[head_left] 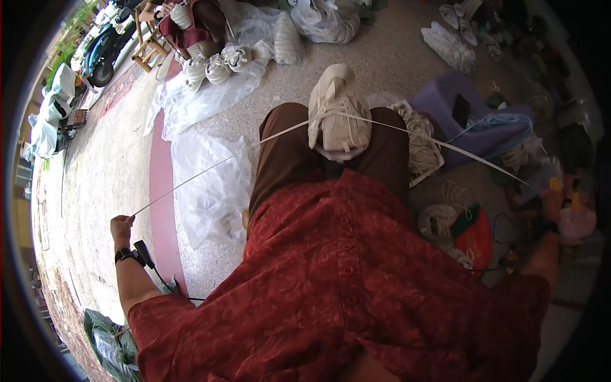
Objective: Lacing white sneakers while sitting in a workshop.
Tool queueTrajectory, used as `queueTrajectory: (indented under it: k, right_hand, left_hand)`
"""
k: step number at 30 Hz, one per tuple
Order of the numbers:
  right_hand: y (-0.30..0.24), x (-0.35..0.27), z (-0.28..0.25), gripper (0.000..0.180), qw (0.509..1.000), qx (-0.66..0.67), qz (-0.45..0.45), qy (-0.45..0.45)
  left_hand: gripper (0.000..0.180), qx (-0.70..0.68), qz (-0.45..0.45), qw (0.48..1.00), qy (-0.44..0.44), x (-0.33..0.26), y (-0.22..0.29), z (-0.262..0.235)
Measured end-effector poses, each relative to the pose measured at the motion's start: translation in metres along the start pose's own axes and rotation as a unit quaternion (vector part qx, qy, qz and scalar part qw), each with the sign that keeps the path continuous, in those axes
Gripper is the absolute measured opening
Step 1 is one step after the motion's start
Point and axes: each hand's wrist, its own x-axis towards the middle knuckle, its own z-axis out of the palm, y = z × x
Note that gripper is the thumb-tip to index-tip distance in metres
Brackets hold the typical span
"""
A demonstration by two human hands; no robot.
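While a beige shoe (337, 121) rests between the knees (280, 134), its lace (219, 163) extends straight to both sides. The left grip (121, 228) is closed on one side of it; the right grip (552, 204) is in shadow near the other, closure not determinable. A plastic bag (210, 188) lies at left, a purple stool (436, 102) at right. Farther out are white shoes (217, 69) and a motorbike (98, 67).

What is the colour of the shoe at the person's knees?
The shoe is beige; it shows best in the head view, the only one.
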Motion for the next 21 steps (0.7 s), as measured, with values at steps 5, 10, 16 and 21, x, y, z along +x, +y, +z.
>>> queueTrajectory:
  k: [5, 10, 16, 21]
  right_hand:
    - [-0.206, 0.084, 0.001, 0.028, 0.984, 0.137, -0.062, 0.091]
    - [-0.461, 0.155, -0.294, 0.012, 0.517, 0.806, -0.160, -0.240]
    - [-0.563, 0.191, -0.389, 0.006, 0.533, 0.792, -0.285, -0.090]
    - [-0.587, 0.201, -0.379, 0.007, 0.477, 0.853, -0.212, 0.005]
  left_hand:
    - [0.033, -0.115, -0.044, 0.980, -0.156, -0.033, 0.136, 0.102]
    - [0.021, -0.372, 0.101, 0.797, -0.465, -0.124, 0.331, 0.153]
    - [0.011, -0.312, 0.313, 0.673, -0.593, -0.142, 0.437, 0.202]
    - [0.008, -0.417, 0.260, 0.724, -0.484, -0.139, 0.451, 0.234]
